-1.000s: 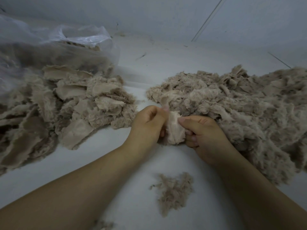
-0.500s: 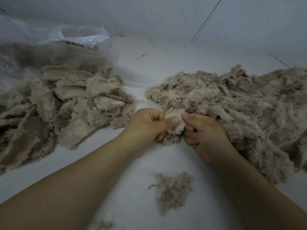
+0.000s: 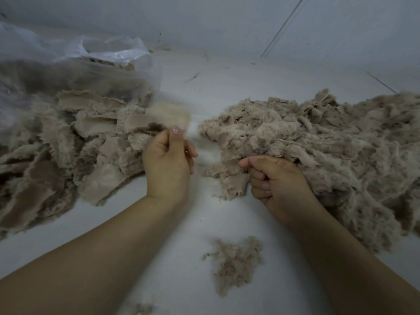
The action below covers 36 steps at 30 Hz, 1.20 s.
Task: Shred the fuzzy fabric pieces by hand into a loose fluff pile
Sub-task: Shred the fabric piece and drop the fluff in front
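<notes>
I see the left hand (image 3: 169,164) at centre frame, thumb and fingers pinched on a pale, motion-blurred fabric piece (image 3: 169,118) that rises just above it, at the right edge of the pile of unshredded fabric pieces (image 3: 68,142). The right hand (image 3: 278,180) sits lower and to the right, fist closed on a torn scrap (image 3: 234,185) at the near-left edge of the large fluff pile (image 3: 318,146). The two hands are apart, with bare surface between them.

The blur prevents me from judging the held piece's exact outline; it appears roughly rectangular.

The tabletop (image 3: 204,212) is plain white and matte, with a pale wall behind it across the top of the frame. A clear plastic bag (image 3: 75,64) in the upper left holds more fabric and lies open toward the unshredded pile.

Count: two hands, one bag, two main heaps (pieces at left, fluff at right), one small loose tuft (image 3: 234,262) in the lower centre, and a smaller wisp (image 3: 143,309) at the bottom edge.
</notes>
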Available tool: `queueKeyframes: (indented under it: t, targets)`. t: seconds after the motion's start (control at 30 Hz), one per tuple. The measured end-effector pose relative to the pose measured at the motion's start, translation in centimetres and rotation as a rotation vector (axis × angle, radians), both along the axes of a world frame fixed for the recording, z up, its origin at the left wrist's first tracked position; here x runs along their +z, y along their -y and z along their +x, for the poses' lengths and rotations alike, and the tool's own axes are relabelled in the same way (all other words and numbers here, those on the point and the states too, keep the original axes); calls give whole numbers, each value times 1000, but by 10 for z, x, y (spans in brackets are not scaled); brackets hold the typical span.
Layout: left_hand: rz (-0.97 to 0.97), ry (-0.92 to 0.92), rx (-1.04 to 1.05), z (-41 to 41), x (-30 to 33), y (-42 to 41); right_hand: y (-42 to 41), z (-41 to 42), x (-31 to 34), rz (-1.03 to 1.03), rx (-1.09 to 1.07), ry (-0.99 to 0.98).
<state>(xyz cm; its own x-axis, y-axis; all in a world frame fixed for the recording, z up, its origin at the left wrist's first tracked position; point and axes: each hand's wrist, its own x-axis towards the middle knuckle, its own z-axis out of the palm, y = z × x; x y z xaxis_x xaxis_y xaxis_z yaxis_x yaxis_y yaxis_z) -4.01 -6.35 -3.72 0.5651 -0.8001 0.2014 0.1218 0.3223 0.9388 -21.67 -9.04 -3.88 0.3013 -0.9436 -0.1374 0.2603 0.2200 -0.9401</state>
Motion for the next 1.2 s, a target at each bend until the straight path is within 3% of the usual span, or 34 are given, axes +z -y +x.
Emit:
queueKeyframes:
  t: [0.07,0.27,0.33,0.4,0.53,0.6,0.8,1.2]
  targets:
    - [113,25,-16,-1,-4,2,0,1,0,3,5,-1]
    - [374,998,-234,-7,-16,5,0,2,-1,15,-3,2]
    - [317,1096,-232,-7,-15,5,0,2,-2,9,6,-6]
    - [221,974,-204,-8,-18,4,0,2,-2,-10,31,-34]
    - [109,456,-316,-10,-14,1,-1,3,-3,-62,54,-84]
    - [70,325,-371,-14,-11,0,-2,4,-3,-57,34,-91]
    - [30,178,-552,-17,-10,0,0,7,0,-41,10,-103]
    - [124,288,-538,-20,-12,-2,-2,4,1,-31,53,-62]
